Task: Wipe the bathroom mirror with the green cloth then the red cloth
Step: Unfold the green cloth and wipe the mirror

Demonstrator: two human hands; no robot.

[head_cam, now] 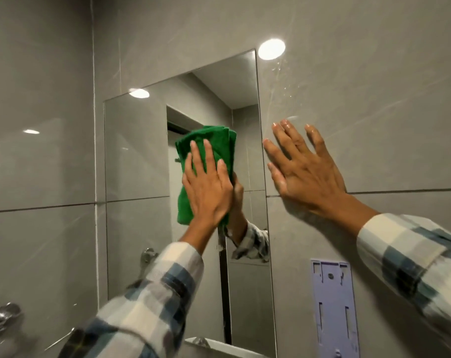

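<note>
A tall frameless mirror [136,156] hangs on the grey tiled wall. My left hand [207,189] presses a folded green cloth [208,139] flat against the glass near the mirror's right side, fingers spread over the cloth. My right hand [304,169] lies flat on the wall tile just right of the mirror's edge, fingers apart, holding nothing. The reflection of my left hand and checked sleeve shows behind the cloth. No red cloth is in view.
A lilac plastic wall bracket [334,306] is fixed below my right arm. Chrome wall fittings [3,317] sit at lower left, and another chrome fitting [148,255] is reflected in the mirror. A white basin rim [219,344] shows at the bottom. Ceiling light glare [271,49] spots the tile.
</note>
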